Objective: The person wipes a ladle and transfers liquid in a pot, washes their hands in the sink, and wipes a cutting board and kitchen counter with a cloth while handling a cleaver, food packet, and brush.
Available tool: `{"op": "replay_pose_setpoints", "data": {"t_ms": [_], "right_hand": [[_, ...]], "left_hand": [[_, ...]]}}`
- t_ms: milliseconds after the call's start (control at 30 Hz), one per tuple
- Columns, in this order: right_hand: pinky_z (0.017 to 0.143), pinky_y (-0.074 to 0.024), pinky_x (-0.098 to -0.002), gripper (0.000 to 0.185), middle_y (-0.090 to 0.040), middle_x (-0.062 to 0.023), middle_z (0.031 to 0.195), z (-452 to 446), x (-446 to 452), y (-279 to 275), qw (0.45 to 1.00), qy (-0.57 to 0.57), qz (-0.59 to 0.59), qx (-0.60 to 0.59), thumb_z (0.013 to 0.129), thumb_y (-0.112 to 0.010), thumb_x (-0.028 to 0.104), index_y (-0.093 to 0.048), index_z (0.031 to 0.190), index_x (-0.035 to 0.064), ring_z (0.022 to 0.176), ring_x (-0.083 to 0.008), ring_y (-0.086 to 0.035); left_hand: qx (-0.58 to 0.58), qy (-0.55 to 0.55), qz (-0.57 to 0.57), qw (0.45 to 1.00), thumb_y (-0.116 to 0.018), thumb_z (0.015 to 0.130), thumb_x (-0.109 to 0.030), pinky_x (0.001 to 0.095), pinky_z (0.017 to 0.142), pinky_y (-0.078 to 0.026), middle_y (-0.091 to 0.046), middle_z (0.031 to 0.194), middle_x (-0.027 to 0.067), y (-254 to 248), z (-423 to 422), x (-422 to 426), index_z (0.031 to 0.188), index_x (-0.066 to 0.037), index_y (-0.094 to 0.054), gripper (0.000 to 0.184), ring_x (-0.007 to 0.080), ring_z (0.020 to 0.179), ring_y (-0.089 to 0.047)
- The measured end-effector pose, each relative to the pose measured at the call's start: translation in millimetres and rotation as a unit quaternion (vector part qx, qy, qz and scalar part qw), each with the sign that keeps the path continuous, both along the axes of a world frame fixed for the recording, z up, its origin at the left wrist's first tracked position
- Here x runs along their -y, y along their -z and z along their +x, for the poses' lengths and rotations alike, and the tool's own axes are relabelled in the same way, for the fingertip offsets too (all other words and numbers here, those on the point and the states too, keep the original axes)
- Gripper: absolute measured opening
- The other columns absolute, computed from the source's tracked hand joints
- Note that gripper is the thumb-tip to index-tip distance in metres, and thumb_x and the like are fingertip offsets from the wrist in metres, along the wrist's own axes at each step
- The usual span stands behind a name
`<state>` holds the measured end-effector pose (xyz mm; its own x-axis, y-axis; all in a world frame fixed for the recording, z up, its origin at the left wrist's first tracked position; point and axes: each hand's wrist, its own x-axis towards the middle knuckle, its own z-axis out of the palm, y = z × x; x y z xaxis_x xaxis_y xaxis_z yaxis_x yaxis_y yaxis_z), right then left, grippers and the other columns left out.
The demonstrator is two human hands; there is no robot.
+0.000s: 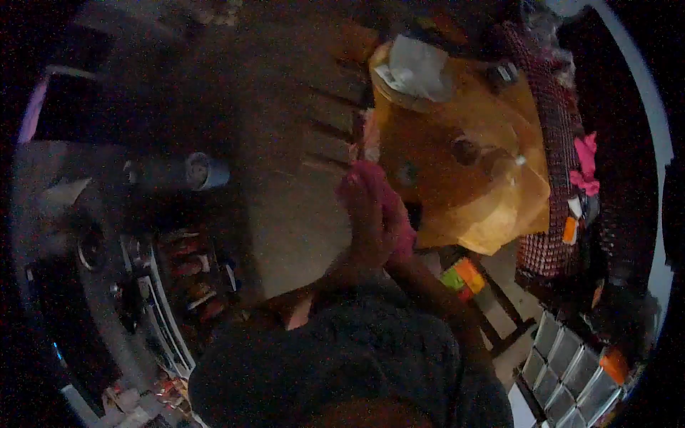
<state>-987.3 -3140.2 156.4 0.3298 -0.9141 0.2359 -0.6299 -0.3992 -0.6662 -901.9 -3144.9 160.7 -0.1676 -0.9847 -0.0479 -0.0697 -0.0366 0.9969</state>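
Both my hands are together in the middle of the head view, around a bunched pink cloth (372, 175). My left hand (365, 227) is closed on the cloth from the left side. My right hand (394, 239) presses against it from the right, and pink fabric hangs down beside its wrist. Dim light and blur hide how the separate fingers lie. Just beyond the cloth and to its right is a table with a yellow-orange cover (492, 214).
On the table lie a pale bag (421, 68) and a dark round item (464, 150). A stool with a colourful item (464, 277) stands near my right arm. Dark wooden chair slats (332, 128) show ahead. Shelving with packets (189, 260) and a pale bucket (207, 172) are left.
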Motion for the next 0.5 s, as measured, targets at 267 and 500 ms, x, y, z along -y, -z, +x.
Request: {"op": "replay_pose_setpoints", "data": {"t_ms": [267,500], "right_hand": [[0.106,-0.0241,-0.037,0.046,-0.041,-0.0159,0.133,-8.3,-1.5,-21.4,0.997,-0.034,-0.011,-0.074,0.089,-0.045,0.027,-0.042,0.129,0.0055,0.126,-0.0291,-0.034],[0.108,-0.022,-0.0372,0.047,-0.04,-0.0153,0.134,0.3,-54.8,-26.1,0.984,-0.103,-0.02,-0.146,0.089,-0.044,0.03,-0.043,0.129,0.0054,0.127,-0.0286,-0.032]], "left_hand": [[-0.05,-0.222,0.167,0.959,-0.049,0.09,-0.037,0.0361,0.095,-0.038,-0.054,0.117,0.0092,-17.9,33.6,-28.0,0.12,-0.003,-0.05,0.045,0.0219,0.114,-0.046],[-0.475,-0.065,0.309,0.822,-0.053,0.09,-0.03,0.0359,0.092,-0.042,-0.056,0.113,0.0064,93.5,99.8,-73.1,0.12,-0.006,-0.05,0.039,0.0204,0.104,-0.053]]}}
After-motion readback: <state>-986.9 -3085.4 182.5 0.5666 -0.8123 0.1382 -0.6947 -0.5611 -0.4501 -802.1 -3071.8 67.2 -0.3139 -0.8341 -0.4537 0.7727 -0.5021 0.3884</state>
